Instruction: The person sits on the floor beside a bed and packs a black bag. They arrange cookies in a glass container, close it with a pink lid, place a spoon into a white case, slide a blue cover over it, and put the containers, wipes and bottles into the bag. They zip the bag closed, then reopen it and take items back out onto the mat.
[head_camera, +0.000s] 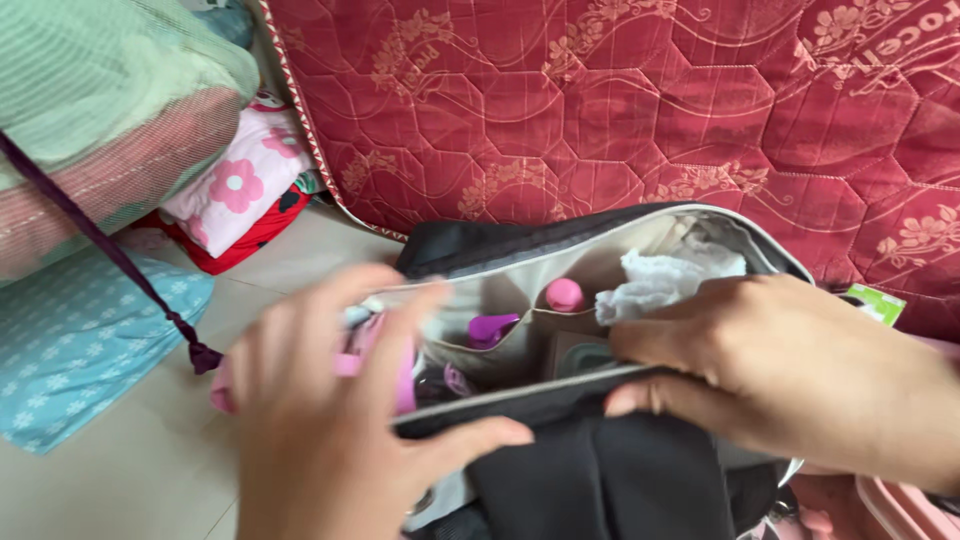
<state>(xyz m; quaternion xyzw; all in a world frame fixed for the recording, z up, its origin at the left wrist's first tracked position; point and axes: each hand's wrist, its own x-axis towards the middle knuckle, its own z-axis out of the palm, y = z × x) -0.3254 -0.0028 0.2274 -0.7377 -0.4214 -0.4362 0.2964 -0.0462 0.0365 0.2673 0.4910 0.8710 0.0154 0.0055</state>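
While the bag (600, 470) sits on the floor before the red mattress (620, 100), its mouth gapes upward, long axis running left to right. Right hand (790, 375) pinches the near rim, thumb outside, fingers inside. Left hand (330, 410), blurred, fingers spread, touches the rim's left end near a pink bottle (350, 362).

We see the black bag's (600, 480) mouth crowded: a white crumpled cloth (655, 280), a pink cap (564, 293) and a purple cap (492, 328) fill the pockets. Our 2 hands, left hand (320, 420) and right hand (780, 370), cover its near rim. The red mattress (620, 100) walls off the back; bare floor (150, 470) lies open at left.
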